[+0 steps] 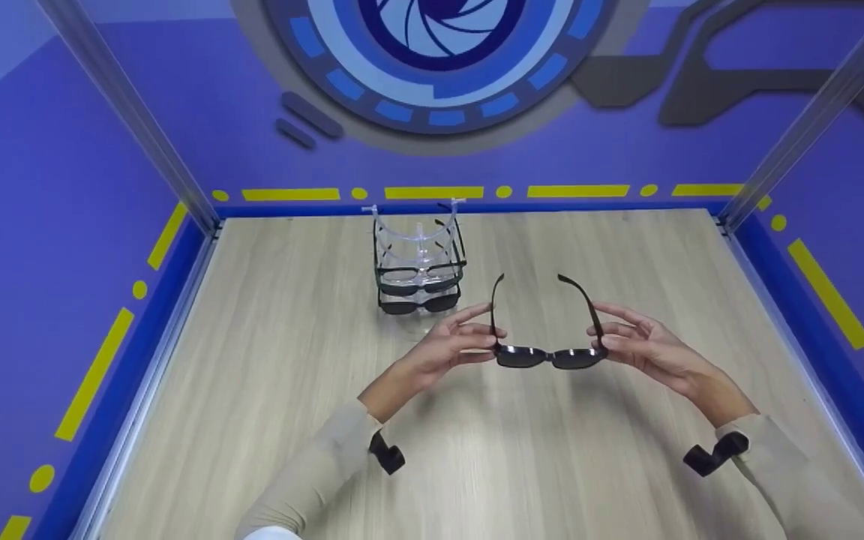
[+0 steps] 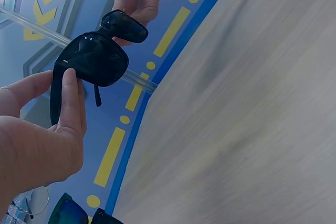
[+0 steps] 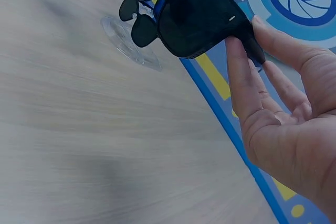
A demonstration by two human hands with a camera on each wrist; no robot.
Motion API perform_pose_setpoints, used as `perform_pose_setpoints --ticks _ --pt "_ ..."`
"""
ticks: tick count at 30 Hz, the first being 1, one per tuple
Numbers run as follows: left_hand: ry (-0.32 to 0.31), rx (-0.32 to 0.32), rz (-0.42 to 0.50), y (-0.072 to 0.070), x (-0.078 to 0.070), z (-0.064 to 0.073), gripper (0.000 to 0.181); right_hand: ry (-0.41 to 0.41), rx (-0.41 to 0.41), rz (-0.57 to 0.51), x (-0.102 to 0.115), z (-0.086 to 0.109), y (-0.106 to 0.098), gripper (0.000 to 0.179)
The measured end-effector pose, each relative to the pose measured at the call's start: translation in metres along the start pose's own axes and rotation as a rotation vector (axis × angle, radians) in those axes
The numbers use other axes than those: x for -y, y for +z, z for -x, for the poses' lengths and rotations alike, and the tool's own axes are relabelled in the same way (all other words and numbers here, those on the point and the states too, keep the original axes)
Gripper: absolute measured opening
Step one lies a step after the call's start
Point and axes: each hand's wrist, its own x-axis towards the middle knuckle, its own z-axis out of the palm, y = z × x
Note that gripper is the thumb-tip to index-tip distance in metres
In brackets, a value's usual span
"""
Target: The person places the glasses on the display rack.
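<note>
Black sunglasses point(image 1: 520, 357) with dark lenses are held above the table, temples unfolded and pointing to the back. My left hand point(image 1: 451, 346) pinches them at the left hinge, thumb and fingers on either side of the temple. At the opposite hinge my right hand point(image 1: 646, 346) pinches the other temple the same way. In the left wrist view the sunglasses point(image 2: 97, 59) appear tilted, with the fingertips at the lens corner. The right wrist view shows the sunglasses' lens point(image 3: 197, 19) close up, with thumb and fingers gripping the frame's corner.
Behind and left of my left hand stands a clear display rack point(image 1: 418, 238) bearing several pairs of glasses point(image 1: 421, 303); its top tier shows bare arms. The wooden tabletop point(image 1: 289, 337) is bounded by blue printed panels point(image 1: 139, 150) at the back and both sides.
</note>
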Motion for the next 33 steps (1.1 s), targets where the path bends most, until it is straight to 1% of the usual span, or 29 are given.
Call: perform_pose_setpoints --ticks 8,14,20,24,30,33 --pt "0.01 0.005 -0.028 -0.007 -0.008 0.008 0.07 -0.016 -0.021 0.017 0.005 -0.006 0.01 0.057" --pt "0.036 -0.026 -0.026 -0.011 -0.013 0.014 0.07 -0.034 0.002 -0.031 0.004 -0.007 0.019 0.056" --pt "0.067 -0.07 -0.007 -0.011 -0.017 0.015 0.068 -0.05 0.002 -0.068 0.006 -0.009 0.022 0.054" --pt "0.071 -0.064 0.017 -0.011 -0.02 0.016 0.067 -0.053 -0.003 -0.084 0.009 -0.01 0.025 0.052" --pt "0.09 -0.051 0.036 -0.012 -0.026 0.021 0.069 -0.073 0.019 -0.12 0.014 -0.014 0.03 0.051" --pt "0.102 -0.052 0.042 -0.013 -0.03 0.023 0.069 -0.084 0.032 -0.156 0.016 -0.017 0.033 0.05"
